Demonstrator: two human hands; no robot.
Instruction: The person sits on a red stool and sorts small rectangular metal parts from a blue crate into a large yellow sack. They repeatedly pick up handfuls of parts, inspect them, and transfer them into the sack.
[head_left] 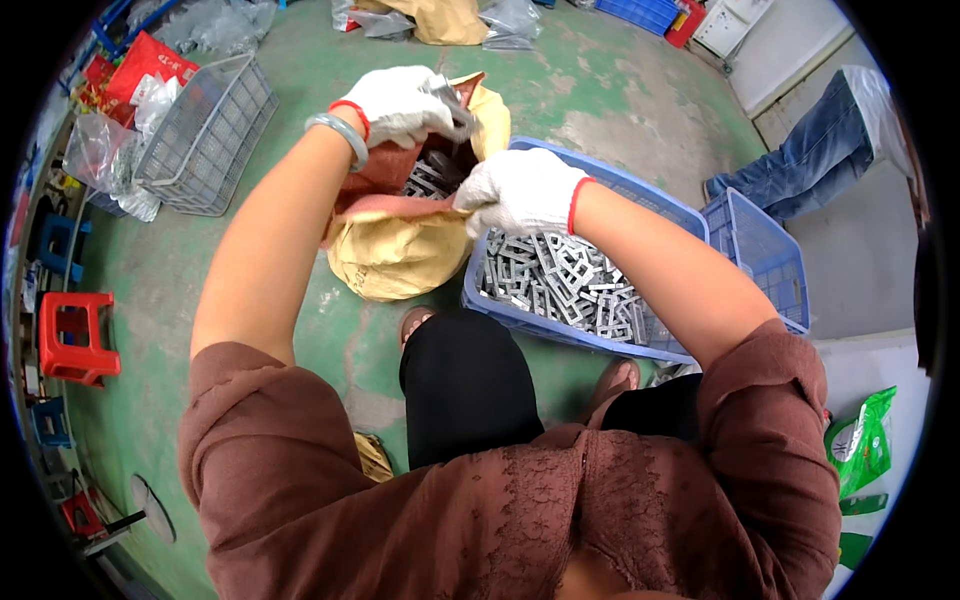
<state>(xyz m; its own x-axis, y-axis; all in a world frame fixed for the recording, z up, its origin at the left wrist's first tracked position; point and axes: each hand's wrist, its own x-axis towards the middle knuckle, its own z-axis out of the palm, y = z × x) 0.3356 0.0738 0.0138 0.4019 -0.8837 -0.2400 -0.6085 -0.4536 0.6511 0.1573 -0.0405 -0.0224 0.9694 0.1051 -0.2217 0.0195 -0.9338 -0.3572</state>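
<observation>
A yellow sack [395, 262] with a reddish inner lining stands on the floor in front of me, its mouth spread wide. Grey metal parts [428, 180] lie inside it. My left hand [400, 105], in a white knit glove, is closed around a few grey metal parts [455, 108] above the sack's mouth. My right hand [525, 192], gloved alike, pinches the sack's rim on its right side. Beside the sack, a blue plastic crate [590, 343] holds a heap of grey rectangular metal frames [565, 280]; my right forearm passes over it.
A second blue crate [765, 255] adjoins the first at the right, near a person's jeans-clad legs [825, 150]. At the left are a grey basket [205, 145] and a red stool [75, 338]. Plastic bags [510, 22] lie at the far side. A green packet [865, 440] is at the right.
</observation>
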